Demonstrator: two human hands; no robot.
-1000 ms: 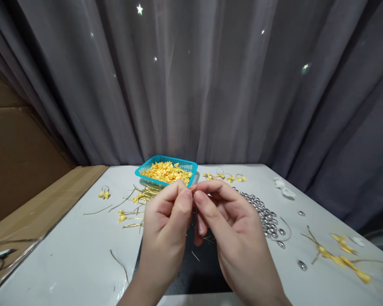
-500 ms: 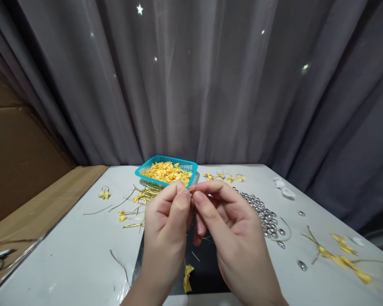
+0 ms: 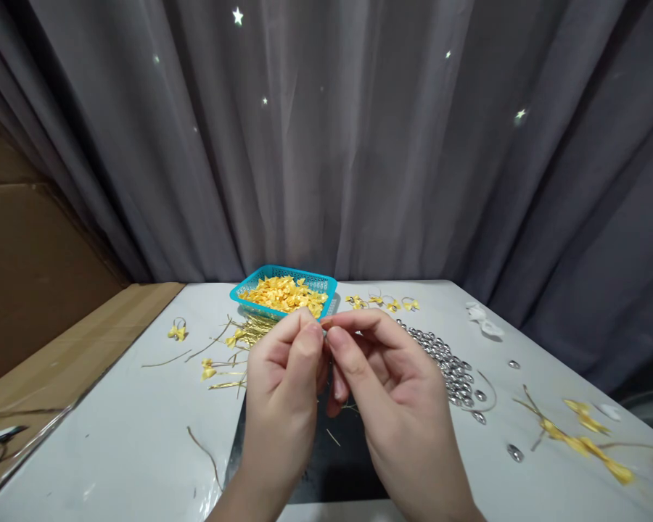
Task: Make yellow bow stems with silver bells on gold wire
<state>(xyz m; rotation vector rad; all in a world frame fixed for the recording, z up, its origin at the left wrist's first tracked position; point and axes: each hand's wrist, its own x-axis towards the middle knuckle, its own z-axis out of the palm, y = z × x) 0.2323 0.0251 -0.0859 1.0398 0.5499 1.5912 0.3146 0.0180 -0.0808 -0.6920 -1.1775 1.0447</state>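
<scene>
Over the black mat point(image 3: 337, 471), my left hand point(image 3: 286, 395) and my right hand point(image 3: 400, 399) meet, fingertip to fingertip. The left thumb presses against its curled forefinger. Thumb and forefinger of the right hand are pinched together right beside it. Whatever lies between the fingertips is too small and too covered to name. Behind my hands stands a blue plastic basket point(image 3: 329, 285) full of yellow ribbon bows point(image 3: 283, 292). Partly hidden by my left hand is a bundle of gold twist ties point(image 3: 255, 328). Silver oval beads point(image 3: 451, 362) are heaped beyond my right hand.
On the white table point(image 3: 141, 428) lie several finished-looking bows with wire loops point(image 3: 392, 304) and one more bow point(image 3: 178, 331) at left. Loose bows with ties point(image 3: 582, 442) and white scraps point(image 3: 484, 321) are on the right. Cardboard point(image 3: 48, 341) borders the left side; a grey curtain point(image 3: 315, 145) hangs behind.
The yellow bow that showed below my hands over the black mat is no longer visible. My fingertips have shifted slightly to the left, still pinched together.
</scene>
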